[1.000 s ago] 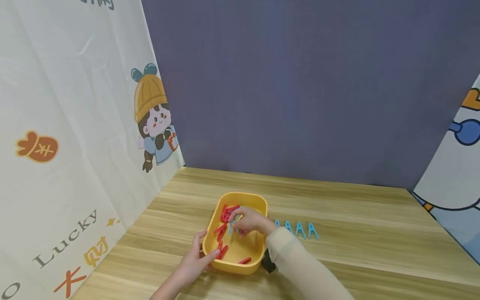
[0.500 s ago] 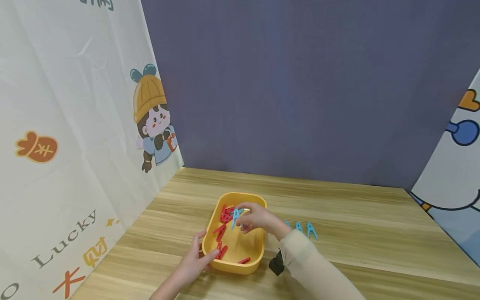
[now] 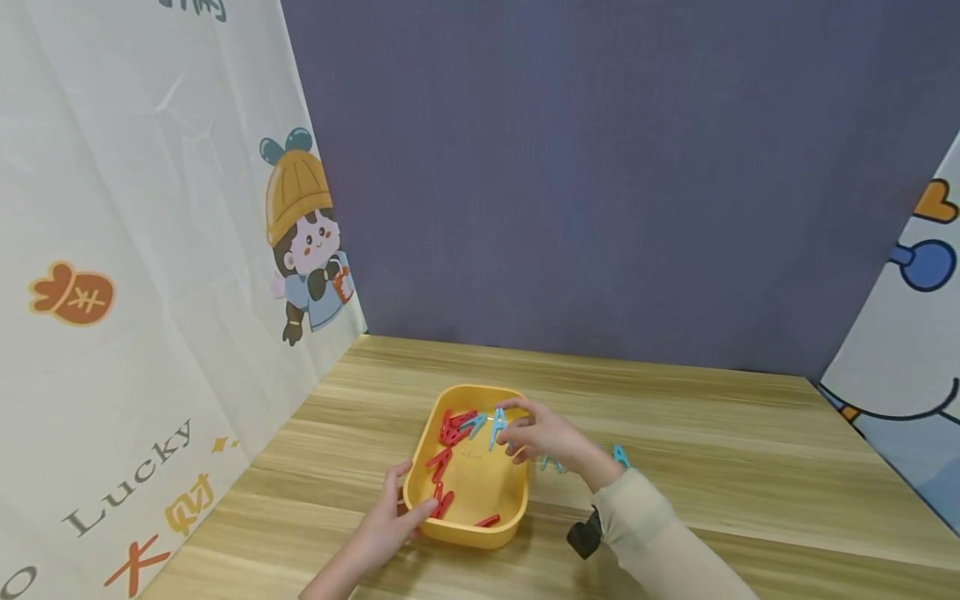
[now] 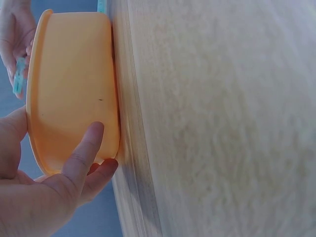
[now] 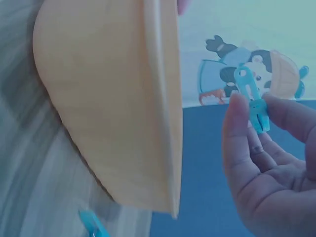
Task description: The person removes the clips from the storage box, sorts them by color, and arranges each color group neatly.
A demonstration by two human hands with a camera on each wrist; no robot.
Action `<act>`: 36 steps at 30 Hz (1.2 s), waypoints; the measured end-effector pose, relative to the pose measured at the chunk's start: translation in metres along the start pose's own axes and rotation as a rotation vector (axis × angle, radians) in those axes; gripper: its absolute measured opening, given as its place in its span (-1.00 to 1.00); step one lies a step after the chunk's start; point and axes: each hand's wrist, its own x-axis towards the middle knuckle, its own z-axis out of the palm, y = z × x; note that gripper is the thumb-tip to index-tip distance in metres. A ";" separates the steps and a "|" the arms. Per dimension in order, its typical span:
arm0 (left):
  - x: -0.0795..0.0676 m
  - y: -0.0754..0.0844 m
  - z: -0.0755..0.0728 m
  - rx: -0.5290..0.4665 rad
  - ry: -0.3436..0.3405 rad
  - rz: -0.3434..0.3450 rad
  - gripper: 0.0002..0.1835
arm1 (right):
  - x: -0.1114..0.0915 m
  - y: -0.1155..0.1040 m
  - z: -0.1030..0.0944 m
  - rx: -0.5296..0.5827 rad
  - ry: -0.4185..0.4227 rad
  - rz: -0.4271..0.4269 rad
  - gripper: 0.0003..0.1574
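My left hand grips the near left corner of a yellow plastic box, thumb over the rim and fingers against the outer wall. Between thumb and index finger, my right hand pinches a light blue clothespin. It is held above the box's right side; the right wrist view shows the same clothespin level with the rim, just outside my view of the wall. Inside the box lie several red clothespins, mostly along the left, and another blue clothespin near the back.
Right of the box, blue clothespins stand in a row on the wooden table, partly hidden by my right hand and wrist. A black piece hangs under the right sleeve. A dark blue partition rises behind, with a printed white sheet at left.
My right hand has come up from inside the box with a blue clothespin and moved right, toward the right rim. The left hand has kept its grip on the box.
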 end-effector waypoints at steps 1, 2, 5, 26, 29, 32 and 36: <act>0.000 0.000 0.000 -0.001 0.001 0.002 -0.23 | -0.002 -0.001 -0.004 0.005 0.003 -0.005 -0.36; 0.000 0.000 0.000 -0.004 0.001 0.004 -0.22 | -0.005 -0.001 -0.007 0.009 0.006 -0.013 -0.35; 0.000 0.000 0.001 -0.010 -0.001 0.008 -0.23 | -0.014 -0.002 -0.019 0.021 0.017 -0.039 -0.32; 0.000 0.000 0.000 0.034 0.013 -0.005 -0.23 | -0.058 0.003 -0.083 -0.022 0.147 -0.033 -0.20; 0.000 0.001 0.000 0.032 0.012 -0.004 -0.22 | -0.062 0.005 -0.090 -0.038 0.170 -0.016 -0.20; 0.000 0.001 0.000 0.031 0.010 -0.003 -0.22 | -0.065 0.008 -0.096 -0.031 0.186 -0.010 -0.20; 0.001 -0.001 0.000 0.027 0.009 0.000 -0.22 | -0.069 0.013 -0.104 -0.037 0.202 -0.014 -0.20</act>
